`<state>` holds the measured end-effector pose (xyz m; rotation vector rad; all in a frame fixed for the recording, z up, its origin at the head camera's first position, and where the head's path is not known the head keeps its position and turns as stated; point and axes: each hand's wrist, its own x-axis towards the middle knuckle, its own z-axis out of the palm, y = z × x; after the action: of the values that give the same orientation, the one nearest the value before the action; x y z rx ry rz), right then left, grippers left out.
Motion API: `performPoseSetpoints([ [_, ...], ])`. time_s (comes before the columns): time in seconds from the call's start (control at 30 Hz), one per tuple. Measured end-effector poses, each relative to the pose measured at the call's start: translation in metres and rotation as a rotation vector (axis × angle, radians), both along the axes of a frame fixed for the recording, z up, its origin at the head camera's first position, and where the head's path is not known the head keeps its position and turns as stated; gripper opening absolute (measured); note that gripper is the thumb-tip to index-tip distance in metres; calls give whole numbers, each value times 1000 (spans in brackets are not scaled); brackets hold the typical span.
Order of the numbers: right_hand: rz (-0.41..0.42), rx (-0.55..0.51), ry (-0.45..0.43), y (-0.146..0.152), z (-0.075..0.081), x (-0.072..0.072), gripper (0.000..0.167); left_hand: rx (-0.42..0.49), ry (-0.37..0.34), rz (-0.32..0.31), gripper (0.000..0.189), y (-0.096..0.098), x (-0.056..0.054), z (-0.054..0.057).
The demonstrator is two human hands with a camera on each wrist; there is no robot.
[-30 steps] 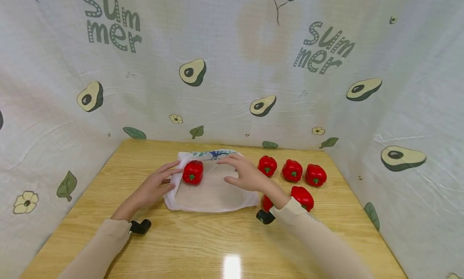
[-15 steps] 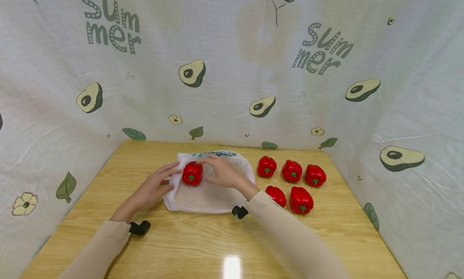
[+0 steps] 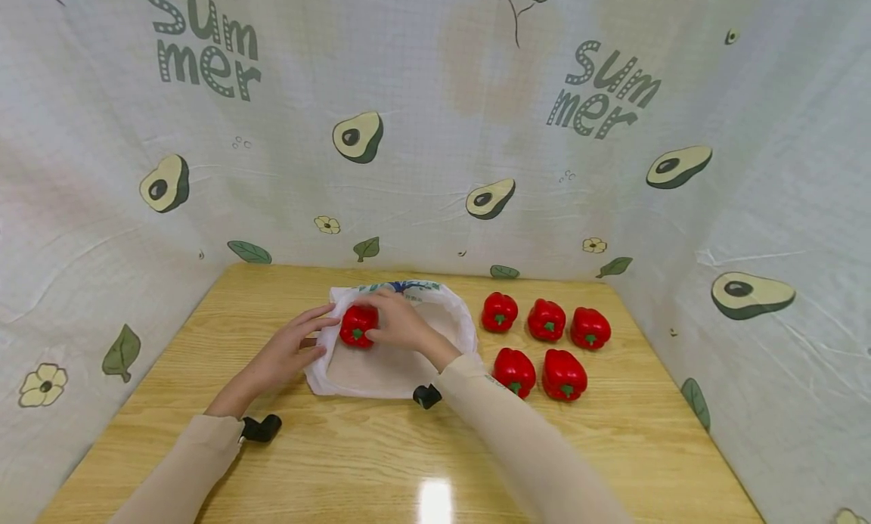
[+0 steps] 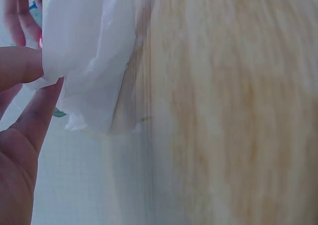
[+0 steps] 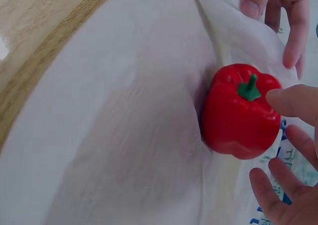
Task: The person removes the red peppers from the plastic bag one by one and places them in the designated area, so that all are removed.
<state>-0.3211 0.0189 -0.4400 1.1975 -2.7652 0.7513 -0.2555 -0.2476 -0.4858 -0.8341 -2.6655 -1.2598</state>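
Observation:
A white bag [image 3: 381,373] with green and blue print lies spread on the table, its mouth towards me. One red bell pepper [image 5: 238,118] with a green stem sits inside at its left end. My left hand [image 3: 282,354] holds the bag's left rim between thumb and fingers; the film [image 4: 82,41] hides part of the fingertips. Over the pepper in the bag is my right hand [image 3: 398,324]. In the right wrist view its thumb is at the pepper's side, seemingly touching it, while the other fingers are spread beyond the pepper, not closed round it.
Several more red bell peppers lie to the right of the bag, in a back row [image 3: 547,320] and a front row [image 3: 564,376]. The wooden table [image 3: 340,463] meets a printed cloth [image 3: 422,153] at the back and sides.
My right hand has moved left across the bag's mouth to the pepper inside, uncovering the front-row peppers on the right. My left hand has stayed at the bag's left rim.

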Motion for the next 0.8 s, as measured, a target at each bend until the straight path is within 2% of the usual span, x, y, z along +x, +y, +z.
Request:
performPoseSetpoints([
  [0.47, -74, -30, -41, -9, -16, 0, 58, 3, -30, 9, 57, 1, 1, 1],
  [0.8, -91, -1, -55, -14, -20, 2, 60, 9, -6, 4, 56, 1, 1, 1],
])
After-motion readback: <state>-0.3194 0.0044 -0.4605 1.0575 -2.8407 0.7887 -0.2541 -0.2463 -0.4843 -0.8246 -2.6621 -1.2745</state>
